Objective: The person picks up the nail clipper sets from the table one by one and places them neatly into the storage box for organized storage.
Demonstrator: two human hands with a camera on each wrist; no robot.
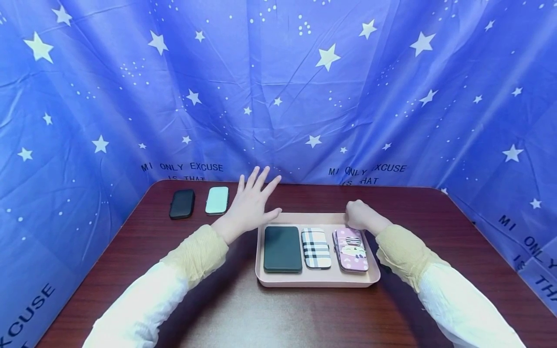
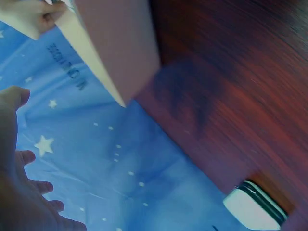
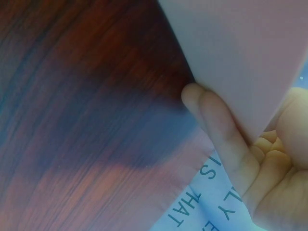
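Observation:
A pale pink tray (image 1: 317, 279) holds a dark green case (image 1: 283, 249), a plaid case (image 1: 316, 249) and a pink polka-dot case (image 1: 351, 250) with a cartoon figure. At its back right corner, my right hand (image 1: 362, 216) grips the rim; in the right wrist view, fingers (image 3: 224, 125) lie along the outside of the tray wall (image 3: 240, 57). My left hand (image 1: 250, 205) is by the back left corner with fingers spread, holding nothing. In the left wrist view, a gap separates that hand (image 2: 24, 187) from the tray (image 2: 120, 48).
Left of the tray, a black case (image 1: 182, 203) and a mint case (image 1: 216, 200) lie near the back edge of the dark wooden table (image 1: 226, 309). A blue star-printed curtain (image 1: 278, 130) hangs behind and around the table.

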